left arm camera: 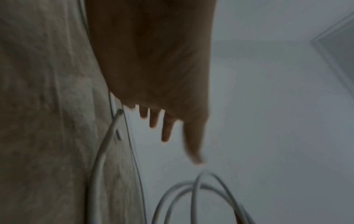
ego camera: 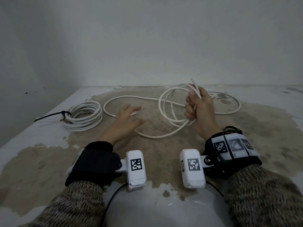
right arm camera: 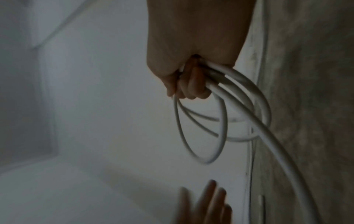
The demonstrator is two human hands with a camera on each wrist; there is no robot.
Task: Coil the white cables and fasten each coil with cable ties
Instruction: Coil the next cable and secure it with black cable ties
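Observation:
My right hand [ego camera: 199, 108] is lifted above the surface and grips several loops of a white cable [ego camera: 165, 102]; its cut end sticks up past my thumb. The right wrist view shows my fingers [right arm camera: 191, 86] curled round the loops [right arm camera: 226, 115]. The rest of this cable [ego camera: 124, 97] trails loose over the surface, with another end lying by my left fingers. My left hand [ego camera: 129, 118] hovers low over that stretch, fingers spread and holding nothing, as the left wrist view shows too [left arm camera: 168, 121]. At the left lies a finished white coil [ego camera: 83, 117] bound by a black cable tie [ego camera: 54, 114].
The worn concrete-and-white surface [ego camera: 164, 169] meets a grey wall at the back. Pale, clear cable ties [ego camera: 49, 123] lie beside the finished coil. A loose loop of cable [ego camera: 232, 105] reaches to the right of my right hand.

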